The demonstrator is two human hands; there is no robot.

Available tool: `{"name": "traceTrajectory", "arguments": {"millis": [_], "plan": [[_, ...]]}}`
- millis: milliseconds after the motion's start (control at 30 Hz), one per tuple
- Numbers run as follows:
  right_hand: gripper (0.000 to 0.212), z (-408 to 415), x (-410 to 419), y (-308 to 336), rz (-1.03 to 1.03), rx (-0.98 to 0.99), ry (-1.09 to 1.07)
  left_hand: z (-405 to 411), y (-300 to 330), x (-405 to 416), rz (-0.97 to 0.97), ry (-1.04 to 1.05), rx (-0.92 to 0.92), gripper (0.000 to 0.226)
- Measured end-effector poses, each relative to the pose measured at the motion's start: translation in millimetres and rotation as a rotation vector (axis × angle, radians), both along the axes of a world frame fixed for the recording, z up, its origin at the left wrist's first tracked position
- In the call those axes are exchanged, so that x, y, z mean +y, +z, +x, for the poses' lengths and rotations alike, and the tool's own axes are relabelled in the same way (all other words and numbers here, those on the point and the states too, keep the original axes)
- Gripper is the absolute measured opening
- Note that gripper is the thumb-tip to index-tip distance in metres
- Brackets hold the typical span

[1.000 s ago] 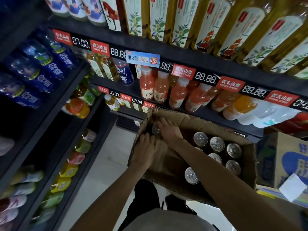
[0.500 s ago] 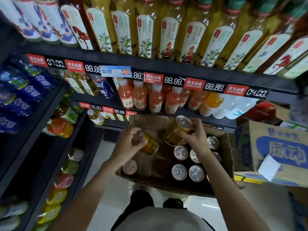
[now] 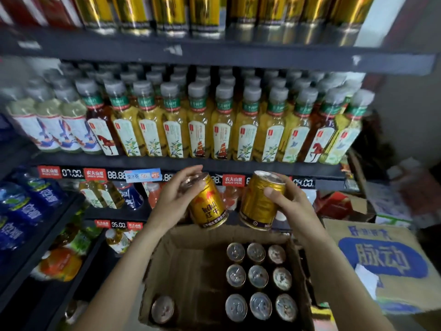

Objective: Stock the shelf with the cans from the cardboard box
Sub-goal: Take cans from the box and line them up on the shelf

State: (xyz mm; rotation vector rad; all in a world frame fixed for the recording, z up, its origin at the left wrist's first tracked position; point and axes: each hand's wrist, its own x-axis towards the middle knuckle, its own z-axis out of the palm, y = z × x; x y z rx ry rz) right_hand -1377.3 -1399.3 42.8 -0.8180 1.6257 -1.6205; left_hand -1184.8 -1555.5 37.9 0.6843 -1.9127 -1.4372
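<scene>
Your left hand point(image 3: 175, 199) curled round gold can point(image 3: 208, 206); your right hand point(image 3: 290, 206) gripping second gold can point(image 3: 260, 201); both tilted, held above cardboard box point(image 3: 191, 263); ten cans point(image 3: 257, 278) inside.

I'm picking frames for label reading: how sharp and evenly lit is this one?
Head view: the gold can in the left hand is readable; the top shelf's cans and the left edge smear with motion blur; wide-angle bending at the borders; corners dim.
</scene>
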Motion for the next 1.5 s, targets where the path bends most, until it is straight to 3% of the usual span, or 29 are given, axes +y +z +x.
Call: {"name": "traceTrajectory", "arguments": {"millis": [133, 300, 600, 800, 1100, 1200, 1300, 1400, 1500], "plan": [[0.037, -20.0, 6.3, 55.8, -0.115, 0.139, 0.028, -21.0, 58.2, -5.5, -0.225, -0.026, 0.072, 0.033], [0.042, -45.3, -2.3, 124.4, -0.28, 0.276, -0.003, -58.9, 139.9, -8.6, -0.508, 0.019, 0.205, 0.038], [0.042, -88.6, -23.0, 232.2, -0.462, 0.498, -0.132, -129.5, 244.9, -4.2, -0.888, 0.169, 0.237, 0.052], [0.056, -140.3, -49.0, 260.4, -0.339, 0.764, -0.374, -191.2, 271.4, -22.0, -1.062, 0.276, 0.162, 0.059], [0.071, -198.9, -94.8, 240.8, -0.153, 0.843, -0.545, -266.0, 263.0, -51.5, -1.041, 0.347, -0.043, 0.047], [0.065, -206.1, -98.8, 237.9, -0.161, 0.893, -0.467, -272.5, 262.9, -65.6, -0.97, 0.3, -0.076, 0.048], [0.067, -222.7, -84.2, 236.6, -0.262, 0.865, -0.189, -269.2, 259.7, -72.4, -0.97, 0.192, -0.153, 0.063], [0.065, -243.0, -63.4, 243.7, -0.255, 0.829, 0.107, -256.4, 255.4, -70.1, -1.102, 0.131, -0.175, 0.078], [0.053, -251.6, -60.4, 253.7, -0.213, 1.01, 0.069, -248.1, 252.8, -70.9, -1.232, 0.135, -0.217, 0.075]]}}
